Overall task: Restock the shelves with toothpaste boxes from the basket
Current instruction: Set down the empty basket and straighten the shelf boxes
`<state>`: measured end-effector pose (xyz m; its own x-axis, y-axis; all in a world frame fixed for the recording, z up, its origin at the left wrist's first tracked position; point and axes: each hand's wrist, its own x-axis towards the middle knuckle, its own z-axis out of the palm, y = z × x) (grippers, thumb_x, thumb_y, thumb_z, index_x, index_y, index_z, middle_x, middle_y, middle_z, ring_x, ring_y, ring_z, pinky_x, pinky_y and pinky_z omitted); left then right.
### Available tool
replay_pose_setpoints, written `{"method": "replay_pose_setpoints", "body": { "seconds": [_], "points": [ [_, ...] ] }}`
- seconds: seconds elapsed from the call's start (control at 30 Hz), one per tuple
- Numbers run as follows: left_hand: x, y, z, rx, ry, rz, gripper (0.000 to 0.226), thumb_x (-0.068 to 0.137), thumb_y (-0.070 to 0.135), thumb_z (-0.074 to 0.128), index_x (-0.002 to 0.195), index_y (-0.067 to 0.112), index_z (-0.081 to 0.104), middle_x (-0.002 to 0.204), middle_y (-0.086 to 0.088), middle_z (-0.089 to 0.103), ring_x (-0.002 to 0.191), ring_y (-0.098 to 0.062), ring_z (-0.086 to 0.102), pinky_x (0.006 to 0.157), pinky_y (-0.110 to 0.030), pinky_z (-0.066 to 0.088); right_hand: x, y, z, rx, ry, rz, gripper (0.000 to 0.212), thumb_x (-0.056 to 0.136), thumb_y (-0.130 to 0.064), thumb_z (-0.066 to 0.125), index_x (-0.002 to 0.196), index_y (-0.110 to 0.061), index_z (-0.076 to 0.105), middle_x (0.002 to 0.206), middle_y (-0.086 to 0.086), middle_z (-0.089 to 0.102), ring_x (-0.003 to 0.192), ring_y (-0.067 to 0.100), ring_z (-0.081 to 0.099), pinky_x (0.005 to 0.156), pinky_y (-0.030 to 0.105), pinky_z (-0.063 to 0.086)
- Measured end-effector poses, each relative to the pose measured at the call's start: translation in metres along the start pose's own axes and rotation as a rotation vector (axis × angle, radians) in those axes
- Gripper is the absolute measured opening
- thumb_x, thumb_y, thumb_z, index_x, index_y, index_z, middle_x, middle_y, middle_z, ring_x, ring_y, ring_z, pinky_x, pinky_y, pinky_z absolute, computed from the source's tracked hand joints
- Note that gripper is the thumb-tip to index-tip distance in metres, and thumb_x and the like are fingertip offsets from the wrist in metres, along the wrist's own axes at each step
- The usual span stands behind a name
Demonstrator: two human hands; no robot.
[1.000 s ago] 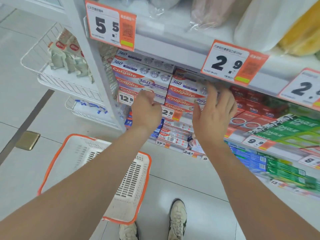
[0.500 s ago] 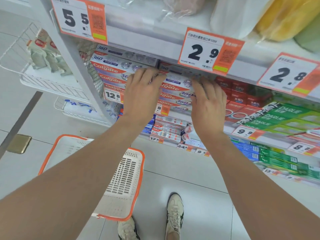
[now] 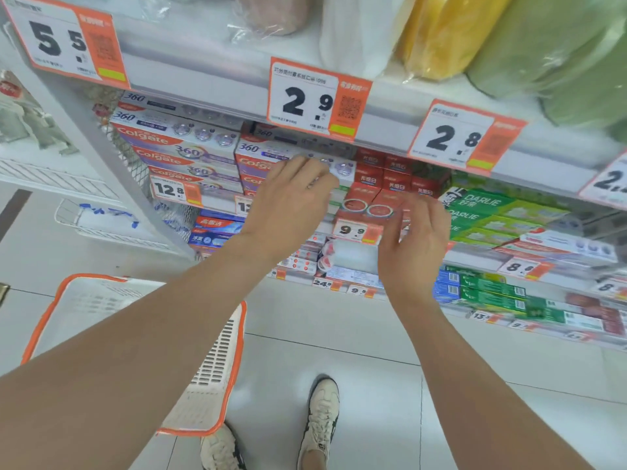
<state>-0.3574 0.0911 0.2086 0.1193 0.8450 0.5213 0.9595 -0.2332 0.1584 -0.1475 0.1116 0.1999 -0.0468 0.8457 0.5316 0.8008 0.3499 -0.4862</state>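
Note:
Two stacks of white and red Colgate 360 toothpaste boxes (image 3: 176, 144) fill the left end of the shelf (image 3: 217, 203). My left hand (image 3: 288, 201) is in front of the right-hand stack (image 3: 258, 154), its fingertips touching the front of those boxes, fingers fairly straight and gripping nothing. My right hand (image 3: 415, 245) hangs in the air in front of the small red toothpaste boxes (image 3: 369, 195), fingers loosely curled and empty. The white basket with an orange rim (image 3: 234, 361) stands on the floor at lower left, partly hidden by my left forearm; no boxes show inside it.
Green Darlie boxes (image 3: 502, 215) lie to the right of the red ones. Lower shelves carry more toothpaste (image 3: 492, 293). Orange price tags (image 3: 315, 96) line the shelf edges. Wrapped rolls (image 3: 451, 32) sit on the top shelf. A wire rack (image 3: 40, 171) hangs at left. My shoes (image 3: 319, 418) stand on floor tiles.
Both hands have come back from the Colgate stack. My right hand has moved right and down to the red boxes; my left hand now only touches the stack's front.

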Motion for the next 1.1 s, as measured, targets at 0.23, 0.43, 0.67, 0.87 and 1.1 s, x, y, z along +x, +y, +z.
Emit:
{"method": "replay_pose_setpoints", "body": {
  "seconds": [0.23,0.43,0.67,0.87,1.1],
  "points": [
    [0.03,0.045,0.033,-0.013,-0.063,-0.006,0.057,0.082,0.004,0.079,0.137,0.009,0.064,0.136,-0.012,0.064,0.124,-0.038,0.058,0.106,-0.049,0.042,0.024,0.048,-0.001,-0.153,-0.107,-0.219,0.035,0.096,-0.004,0.06,0.13,0.0,0.067,0.135,0.016,0.065,0.121,0.039,0.06,0.103,0.048,0.048],
    [0.034,0.06,0.044,0.032,-0.108,-0.016,0.049,0.082,0.007,0.076,0.13,0.016,0.069,0.118,-0.011,0.065,0.107,-0.039,0.06,0.1,-0.046,0.039,0.022,0.051,0.008,-0.198,-0.118,-0.315,0.039,0.088,0.007,0.058,0.127,0.006,0.065,0.128,0.024,0.063,0.12,0.041,0.056,0.111,0.048,0.044],
    [0.038,0.071,0.038,0.032,-0.146,-0.053,0.044,0.084,0.006,0.069,0.128,0.013,0.068,0.12,-0.011,0.064,0.11,-0.039,0.059,0.103,-0.047,0.039,0.021,0.043,-0.005,-0.24,-0.192,-0.268,0.05,0.089,-0.004,0.056,0.139,-0.003,0.06,0.139,0.014,0.06,0.129,0.035,0.054,0.105,0.045,0.044],
    [0.042,0.095,0.022,-0.054,-0.152,0.077,0.037,0.084,0.007,0.065,0.121,0.009,0.068,0.121,-0.011,0.063,0.112,-0.038,0.057,0.098,-0.048,0.043,0.002,0.048,-0.051,-0.02,-0.217,-0.141,0.047,0.086,-0.001,0.054,0.132,-0.008,0.063,0.126,0.011,0.061,0.11,0.033,0.056,0.093,0.045,0.046],
    [0.06,0.158,0.026,-0.084,-0.267,-0.096,0.058,0.09,0.024,0.057,0.143,0.002,0.05,0.14,-0.021,0.051,0.122,-0.042,0.052,0.102,-0.053,0.045,0.013,0.133,-0.105,0.142,0.131,0.515,0.024,0.103,-0.011,0.046,0.124,-0.011,0.058,0.109,0.008,0.065,0.097,0.027,0.062,0.084,0.049,0.05]
  ]
}}
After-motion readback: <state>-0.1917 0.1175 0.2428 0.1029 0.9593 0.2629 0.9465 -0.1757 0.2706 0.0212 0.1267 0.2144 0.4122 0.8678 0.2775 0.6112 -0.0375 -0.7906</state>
